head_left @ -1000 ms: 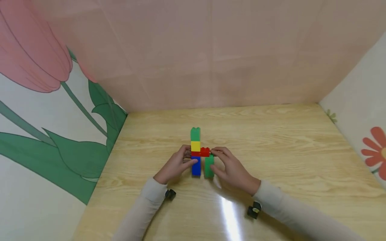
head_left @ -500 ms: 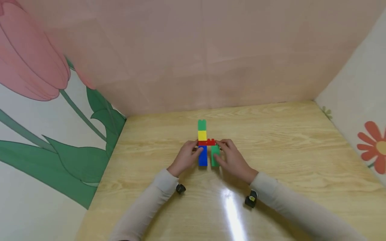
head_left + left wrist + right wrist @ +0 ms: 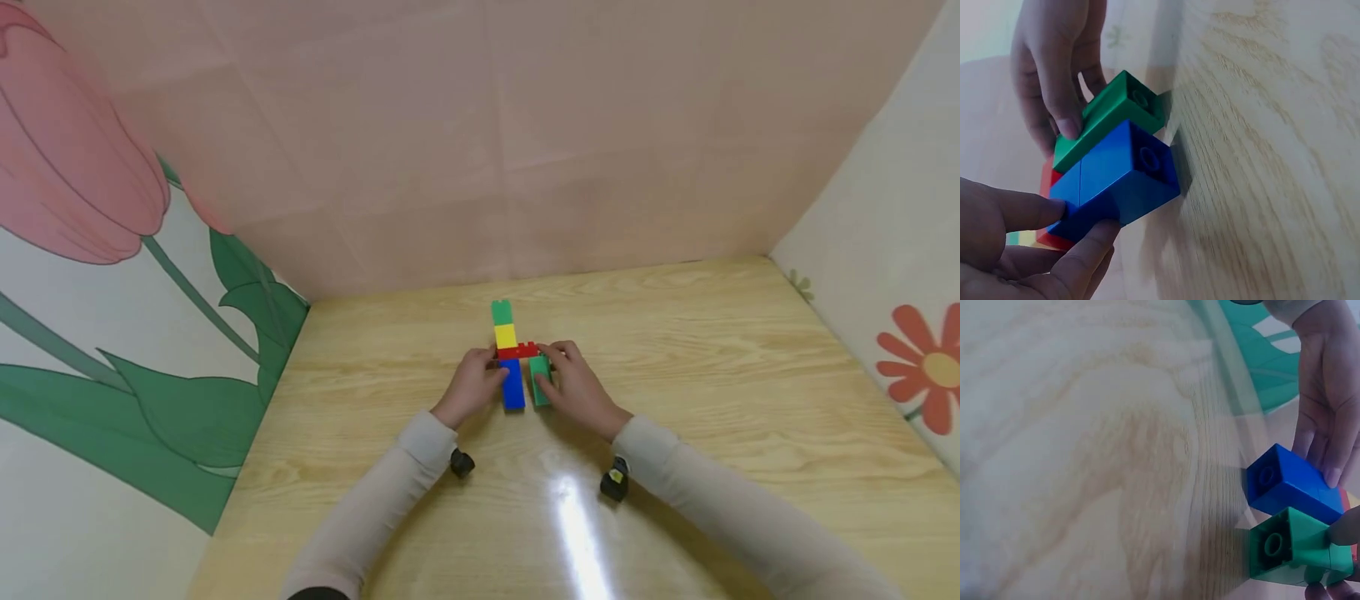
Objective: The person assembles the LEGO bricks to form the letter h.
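Note:
A small structure of toy building blocks is held between both hands. Its legs are a blue stack on the left and a green stack on the right, bridged by red bricks. A yellow brick and a green brick rise above the left end. My left hand pinches the upper part of the blue leg between thumb and fingers. With thumb and fingers my right hand grips the green leg's upper part. Both wrist views show the legs' hollow undersides, tilted close over the table.
The wood-grain table carries a bright light reflection in front of the hands. A pink cloth wall rises behind it. Flower-printed panels stand at left and right.
The hands and the block structure have shifted farther from the body and slightly right. Over the last half second the structure has tipped a little, its top leaning left in the head view.

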`<state>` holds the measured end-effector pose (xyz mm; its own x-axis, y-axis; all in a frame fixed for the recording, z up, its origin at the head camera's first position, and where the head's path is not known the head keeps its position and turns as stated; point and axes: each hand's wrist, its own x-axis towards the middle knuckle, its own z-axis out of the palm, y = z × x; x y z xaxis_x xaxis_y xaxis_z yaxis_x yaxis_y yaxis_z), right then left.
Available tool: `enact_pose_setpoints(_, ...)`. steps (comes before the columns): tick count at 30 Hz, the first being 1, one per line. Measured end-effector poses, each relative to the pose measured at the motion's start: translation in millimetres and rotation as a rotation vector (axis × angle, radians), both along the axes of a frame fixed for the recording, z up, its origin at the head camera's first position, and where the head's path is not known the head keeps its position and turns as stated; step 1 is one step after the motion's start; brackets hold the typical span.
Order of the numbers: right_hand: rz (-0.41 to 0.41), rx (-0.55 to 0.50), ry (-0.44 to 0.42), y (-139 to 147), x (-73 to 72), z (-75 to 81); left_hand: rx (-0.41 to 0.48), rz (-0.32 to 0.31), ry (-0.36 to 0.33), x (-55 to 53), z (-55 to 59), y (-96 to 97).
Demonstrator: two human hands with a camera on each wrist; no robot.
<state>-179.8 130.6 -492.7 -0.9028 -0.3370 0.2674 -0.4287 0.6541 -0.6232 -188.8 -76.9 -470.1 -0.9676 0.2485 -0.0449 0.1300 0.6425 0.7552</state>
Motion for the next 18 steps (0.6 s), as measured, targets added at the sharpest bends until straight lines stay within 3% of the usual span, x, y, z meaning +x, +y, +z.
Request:
enact_pose_setpoints(12,-0.007,0.092,-0.041,-5.4,-13.7,-8.8,-0.012,0.048,-0.021,-11.2,-6.6,-1.0)
enact_pose_setpoints(18,-0.013,0.131,-0.126,-4.8,-11.9,-11.0,-0.031,0.042,-0.089,-13.5,-12.4,-1.1)
